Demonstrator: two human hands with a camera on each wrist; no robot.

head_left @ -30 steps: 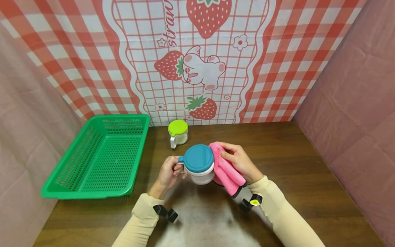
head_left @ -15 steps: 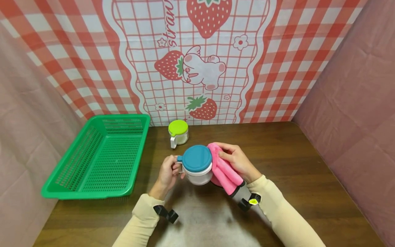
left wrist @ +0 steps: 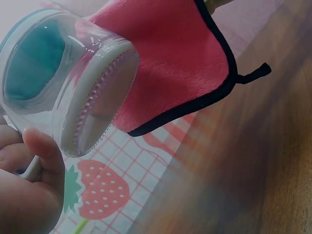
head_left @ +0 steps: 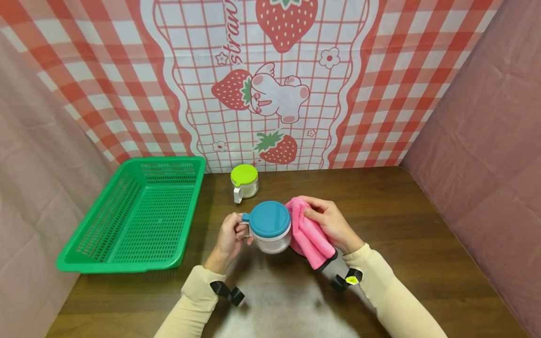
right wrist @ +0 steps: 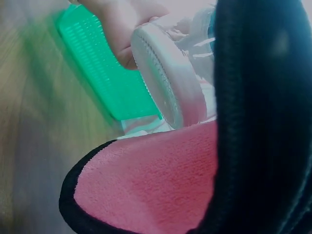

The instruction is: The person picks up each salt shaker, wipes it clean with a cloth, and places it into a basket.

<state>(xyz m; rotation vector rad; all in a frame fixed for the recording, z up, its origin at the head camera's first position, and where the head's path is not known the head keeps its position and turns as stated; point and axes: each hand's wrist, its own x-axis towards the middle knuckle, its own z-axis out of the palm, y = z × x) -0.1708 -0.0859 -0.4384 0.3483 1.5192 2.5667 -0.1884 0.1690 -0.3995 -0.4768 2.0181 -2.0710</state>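
A clear jar (head_left: pixel 272 244) with a blue lid (head_left: pixel 269 219) is held up over the table, its base tilted toward the wrist cameras. My left hand (head_left: pixel 228 238) grips the jar by its white side handle, fingers curled round it. In my right hand (head_left: pixel 331 223) is a pink cloth (head_left: pixel 310 237) with black edging, pinched between thumb and fingers and draped down at the jar's right side. The left wrist view shows the cloth (left wrist: pixel 170 58) hanging behind the jar's ribbed base (left wrist: pixel 102 97). Much of the right wrist view is blocked by the cloth's dark edge up close.
A green perforated basket (head_left: pixel 145 220) stands at the left of the wooden table (head_left: pixel 380 197). Behind the held jar is a smaller jar with a lime lid (head_left: pixel 244 176), its handle facing front. A checked strawberry curtain (head_left: pixel 274 94) hangs at the back.
The jar has shifted slightly left and its lid a little toward me. My right hand and the cloth moved slightly left, then back right, beside the jar.
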